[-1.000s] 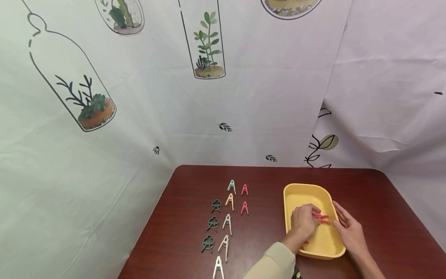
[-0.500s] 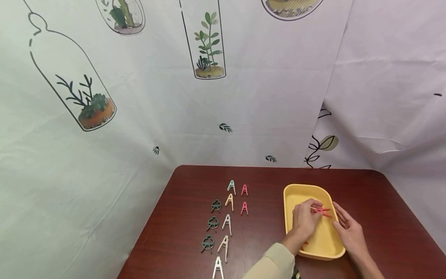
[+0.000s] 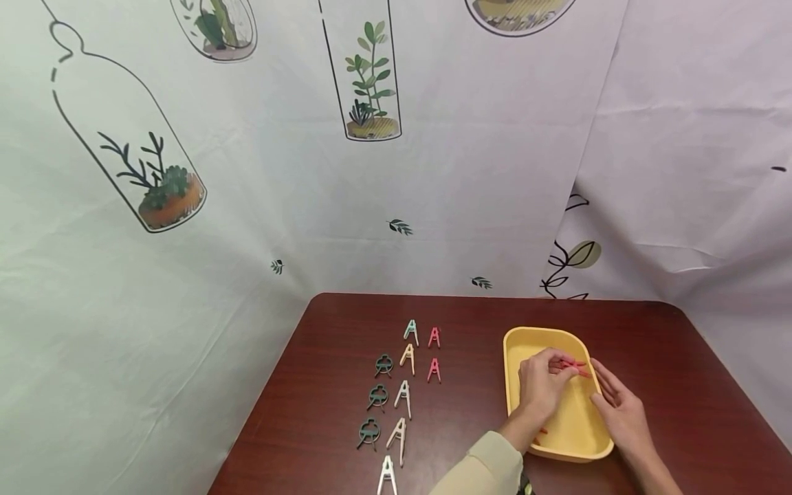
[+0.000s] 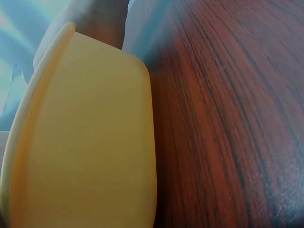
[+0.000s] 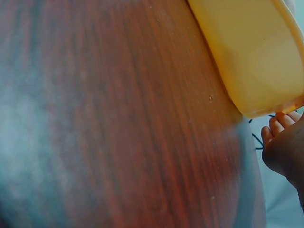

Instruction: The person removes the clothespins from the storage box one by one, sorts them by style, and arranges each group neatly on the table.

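In the head view, my left hand reaches over the yellow tray and pinches a red clothespin, its legs pointing right. More red plastic, perhaps another clothespin, shows partly behind the wrist at the tray's near left corner. My right hand holds the tray's right side, thumb at the rim and fingers along the outer wall. The left wrist view has the tray wall close up. Fingers touch the tray in the right wrist view.
Left of the tray, on the dark red table, lie two red clothespins, a mint clothespin, a cream one, several whitish ones, and three dark green ring-shaped clips. A patterned cloth hangs behind.
My left hand has lifted the red clothespin slightly, shifting it up and right within the tray area. My right hand stays at the tray's side.
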`<state>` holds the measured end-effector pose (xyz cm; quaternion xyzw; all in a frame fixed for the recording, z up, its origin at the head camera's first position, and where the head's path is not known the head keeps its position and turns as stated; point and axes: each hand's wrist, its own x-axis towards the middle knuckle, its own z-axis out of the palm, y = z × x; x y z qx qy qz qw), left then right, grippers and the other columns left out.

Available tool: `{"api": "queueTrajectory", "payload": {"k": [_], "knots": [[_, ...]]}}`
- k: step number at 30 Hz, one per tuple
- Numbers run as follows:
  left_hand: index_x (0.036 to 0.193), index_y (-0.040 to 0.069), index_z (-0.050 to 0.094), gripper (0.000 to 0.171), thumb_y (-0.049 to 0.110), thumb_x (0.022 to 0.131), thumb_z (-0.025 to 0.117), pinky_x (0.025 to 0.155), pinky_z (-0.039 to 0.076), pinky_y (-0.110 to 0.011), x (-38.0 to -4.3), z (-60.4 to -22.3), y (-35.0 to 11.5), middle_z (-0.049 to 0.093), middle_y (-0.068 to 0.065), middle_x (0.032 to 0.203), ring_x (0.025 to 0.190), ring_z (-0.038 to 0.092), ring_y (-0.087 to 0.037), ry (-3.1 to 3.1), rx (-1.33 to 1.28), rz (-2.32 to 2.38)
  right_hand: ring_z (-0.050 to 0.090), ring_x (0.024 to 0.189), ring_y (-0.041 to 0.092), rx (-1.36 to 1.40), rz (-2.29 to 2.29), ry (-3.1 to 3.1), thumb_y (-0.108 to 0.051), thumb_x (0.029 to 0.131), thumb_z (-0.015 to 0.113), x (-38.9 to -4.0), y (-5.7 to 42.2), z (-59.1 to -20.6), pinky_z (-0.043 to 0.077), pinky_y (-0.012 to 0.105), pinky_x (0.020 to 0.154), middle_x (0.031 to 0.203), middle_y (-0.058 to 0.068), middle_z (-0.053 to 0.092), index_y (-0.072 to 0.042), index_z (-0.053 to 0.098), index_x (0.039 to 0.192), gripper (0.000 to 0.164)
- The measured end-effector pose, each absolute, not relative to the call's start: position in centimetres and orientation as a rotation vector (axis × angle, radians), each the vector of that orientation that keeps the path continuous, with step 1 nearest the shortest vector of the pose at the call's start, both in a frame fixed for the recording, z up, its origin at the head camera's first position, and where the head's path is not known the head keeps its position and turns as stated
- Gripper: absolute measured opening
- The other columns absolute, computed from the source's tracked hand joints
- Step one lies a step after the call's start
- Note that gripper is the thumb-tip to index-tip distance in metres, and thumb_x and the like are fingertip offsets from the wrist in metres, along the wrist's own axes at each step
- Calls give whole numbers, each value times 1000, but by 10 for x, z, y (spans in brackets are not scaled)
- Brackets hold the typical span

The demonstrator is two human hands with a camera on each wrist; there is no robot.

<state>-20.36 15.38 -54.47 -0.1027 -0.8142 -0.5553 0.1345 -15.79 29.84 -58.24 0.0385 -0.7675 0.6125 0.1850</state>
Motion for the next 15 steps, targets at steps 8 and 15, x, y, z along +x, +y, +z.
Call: {"api": "queueTrajectory", "payload": {"k": [8,15], "knots": [[93,22,84,6,22,89,88,60,45,-5,-203,-543,153,75,18,82,69,52,19,-2270,-324,-1634,51,121,-20,140,1789,-2112,22,97,56,-158,298,-583,42,5,95,149,-12,55,2,49,155,62],[98,20,85,7,17,92,85,63,48,-6,-204,-542,153,78,16,89,72,57,19,-2219,-349,-1688,51,121,-21,135,1754,-2128,21,96,56,-158,298,-583,42,5,95,149,-13,55,3,50,155,61]]}}
